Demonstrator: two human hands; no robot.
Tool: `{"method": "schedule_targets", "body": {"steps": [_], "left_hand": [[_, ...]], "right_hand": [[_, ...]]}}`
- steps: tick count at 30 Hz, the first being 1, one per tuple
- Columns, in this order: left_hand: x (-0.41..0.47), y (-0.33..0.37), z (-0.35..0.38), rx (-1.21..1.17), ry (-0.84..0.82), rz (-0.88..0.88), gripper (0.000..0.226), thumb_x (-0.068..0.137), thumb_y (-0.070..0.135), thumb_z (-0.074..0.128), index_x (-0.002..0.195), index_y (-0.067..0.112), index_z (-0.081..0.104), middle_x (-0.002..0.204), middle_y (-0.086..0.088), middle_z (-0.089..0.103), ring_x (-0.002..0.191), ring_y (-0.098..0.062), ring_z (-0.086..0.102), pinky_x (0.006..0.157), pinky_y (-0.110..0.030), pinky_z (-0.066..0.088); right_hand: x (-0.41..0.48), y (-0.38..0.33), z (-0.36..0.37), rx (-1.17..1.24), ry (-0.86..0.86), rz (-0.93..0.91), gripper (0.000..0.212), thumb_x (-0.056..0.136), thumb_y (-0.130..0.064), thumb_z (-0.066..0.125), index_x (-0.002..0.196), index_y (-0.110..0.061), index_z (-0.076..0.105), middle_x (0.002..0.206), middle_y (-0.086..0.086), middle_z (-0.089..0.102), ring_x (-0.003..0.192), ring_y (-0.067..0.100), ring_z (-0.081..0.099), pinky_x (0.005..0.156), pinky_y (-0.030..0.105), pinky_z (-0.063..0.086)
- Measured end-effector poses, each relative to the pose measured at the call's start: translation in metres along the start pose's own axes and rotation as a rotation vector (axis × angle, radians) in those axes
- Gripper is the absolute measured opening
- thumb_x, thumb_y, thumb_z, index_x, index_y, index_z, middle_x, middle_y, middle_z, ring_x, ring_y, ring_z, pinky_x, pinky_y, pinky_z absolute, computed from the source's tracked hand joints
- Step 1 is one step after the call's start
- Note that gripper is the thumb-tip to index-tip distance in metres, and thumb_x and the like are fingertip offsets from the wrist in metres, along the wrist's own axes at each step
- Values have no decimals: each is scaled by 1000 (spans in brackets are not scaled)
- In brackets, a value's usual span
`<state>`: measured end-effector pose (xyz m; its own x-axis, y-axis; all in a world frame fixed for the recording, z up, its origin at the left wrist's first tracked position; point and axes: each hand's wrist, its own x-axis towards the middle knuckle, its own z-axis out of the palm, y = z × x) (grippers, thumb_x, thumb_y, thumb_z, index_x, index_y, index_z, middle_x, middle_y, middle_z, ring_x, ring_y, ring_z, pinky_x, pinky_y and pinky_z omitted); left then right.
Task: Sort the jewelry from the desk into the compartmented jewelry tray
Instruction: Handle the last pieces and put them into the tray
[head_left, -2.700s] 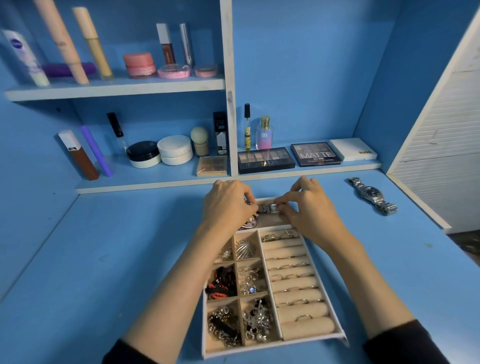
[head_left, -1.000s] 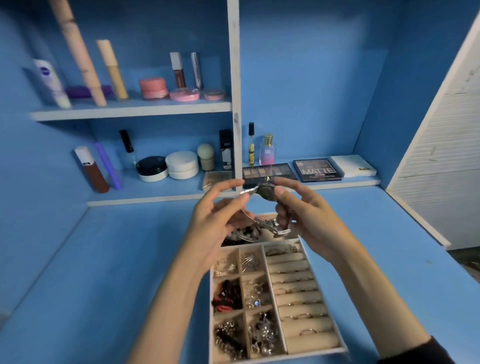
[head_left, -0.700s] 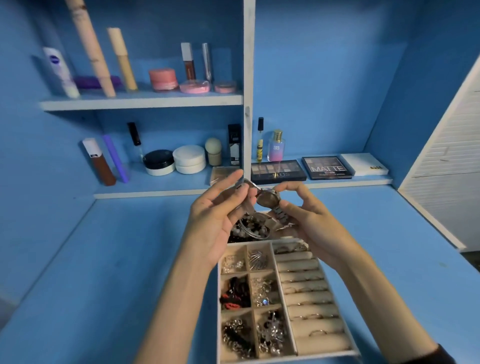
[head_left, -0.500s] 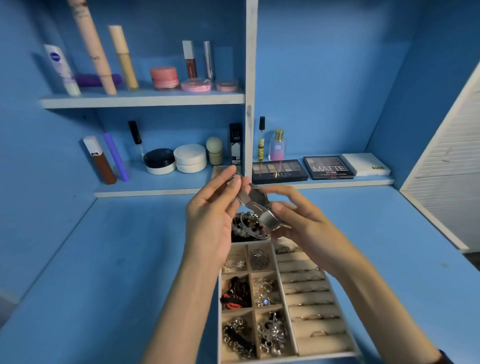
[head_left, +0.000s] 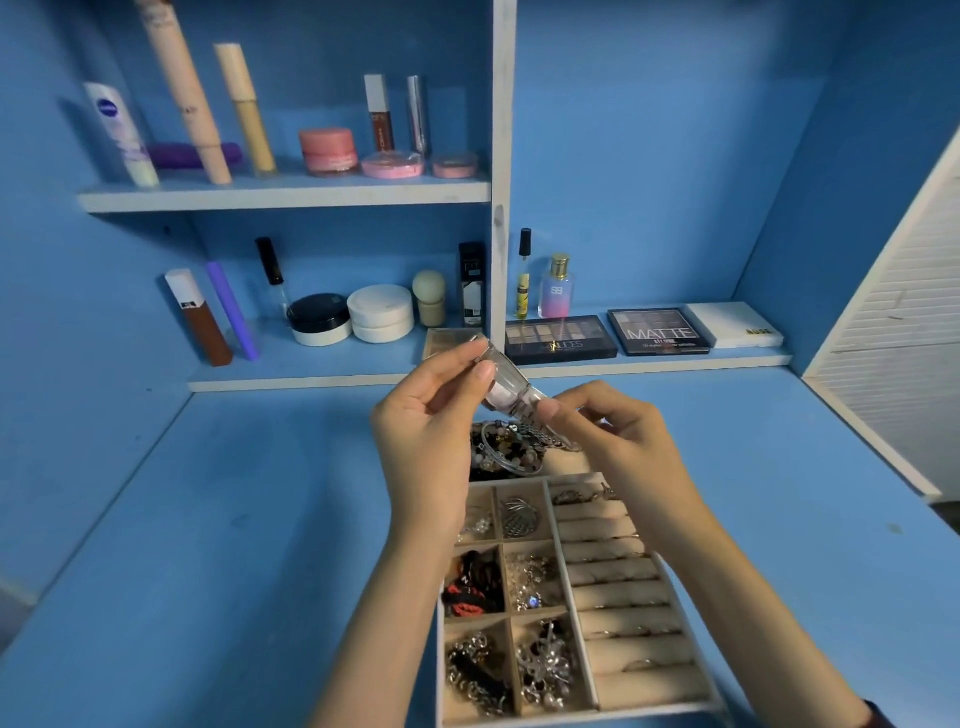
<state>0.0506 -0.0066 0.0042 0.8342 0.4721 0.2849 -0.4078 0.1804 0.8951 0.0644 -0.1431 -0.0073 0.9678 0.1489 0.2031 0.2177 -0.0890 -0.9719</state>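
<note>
Watch (head_left: 503, 387) is up in the air, clear of the desk (head_left: 208, 571), held betw. both hands just above the far end of the jewelry tray (head_left: 560, 551), approx. dead centre of my view. L hand (head_left: 423, 436) comes in from 7 o'clock, thumb & first fingers pinching the strap end that points up toward 11; the other fingers are loosely bent behind it. R hand (head_left: 623, 441) comes in from 5 o'clock, thumb & forefinger pinching the strap end that points down toward 4, remaining fingers curled under. Watch is silver metal, tilted, pale round side facing me; can't tell if that's dial or back. It touches nothing but my fingers. Directly under it, in the tray's 12 o'clock compartment, bangles (head_left: 511, 452) & dark beads lie in a heap. Tray sits on the desk at 6 from the watch. Its R half is a column of beige ring rolls (head_left: 618, 597) w/ a few rings tucked in. Its L half is small square compartments: a shell-like silver piece (head_left: 519, 517), black & red bits (head_left: 472, 584), clear sparkly pcs, and silver chains (head_left: 478, 670) at the near end. At 12 to 1 o'clock, on the lower shelf (head_left: 649, 366), an eyeshadow palette (head_left: 558, 338), a MATTE palette (head_left: 658, 330) & a white box (head_left: 735, 325) sit side by side, w/ a perfume bottle (head_left: 556, 288) behind. Upper shelf at 11 holds tubes & a pink jar (head_left: 328, 150). White slatted door (head_left: 904, 338) at 3.
</note>
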Motion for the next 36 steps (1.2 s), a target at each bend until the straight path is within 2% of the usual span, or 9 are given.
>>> {"method": "schedule_targets", "body": {"steps": [4,6,13,18,22,27,29,32,36], "left_hand": [[-1,-1,-1,21,12,18,26,78,-1,68,83,24,72,86,4,74,85,-12,68,80,-30,52],[0,-2,-2,21,10,6,28,78,0,67,82,26,72,85,5,73,84,-11,68,80,-34,52],[-8,-1,6,46,-110,0,28,79,-1,66,89,25,70,89,5,73,86,-9,66,77,-22,51],[-14,1,8,39,-228,-22,30,77,12,65,99,31,69,96,5,71,94,-7,64,82,-20,49],[-15,3,11,29,-256,-24,39,78,0,68,106,27,65,97,-2,70,90,-12,66,78,-19,50],[-14,2,12,-2,-261,-40,43,78,-7,65,106,26,64,96,-8,71,89,-18,68,80,-25,52],[-14,2,11,17,-270,-33,43,77,-3,67,107,28,64,96,-7,72,91,-19,67,81,-27,52],[-14,1,8,178,-268,6,38,75,17,70,107,37,63,94,2,72,90,-14,64,83,-32,51],[-11,1,4,322,-256,27,27,77,31,64,103,38,64,86,11,71,79,-10,58,70,-16,44]], "right_hand": [[-3,-7,-10,134,-150,28,25,74,-34,67,70,-9,65,69,-2,57,60,2,49,59,8,37],[-2,-7,-12,166,-215,23,16,76,-27,71,72,-12,69,77,-7,62,68,1,55,62,6,40],[-2,-4,-8,176,-152,-41,8,78,-25,70,80,-18,70,83,5,66,78,10,59,74,14,45],[-2,-5,-7,98,-110,-145,4,85,-20,65,85,-16,66,76,-2,60,73,10,54,70,19,44],[-1,-4,-5,-5,19,-184,8,82,-23,68,81,-17,63,67,-8,60,62,6,54,59,15,41],[-1,-2,-4,-102,99,-145,24,75,-40,72,83,-21,60,70,-3,60,72,26,58,65,35,46],[-1,-2,-5,-83,42,-110,17,77,-37,70,78,-20,66,78,6,64,76,31,57,66,36,45],[-2,-4,-7,20,-18,-64,18,77,-31,68,76,-14,65,77,15,62,69,23,53,63,21,44],[-2,-10,-11,221,-69,-36,12,74,-18,65,76,-7,63,67,3,64,66,13,59,66,15,47]]}}
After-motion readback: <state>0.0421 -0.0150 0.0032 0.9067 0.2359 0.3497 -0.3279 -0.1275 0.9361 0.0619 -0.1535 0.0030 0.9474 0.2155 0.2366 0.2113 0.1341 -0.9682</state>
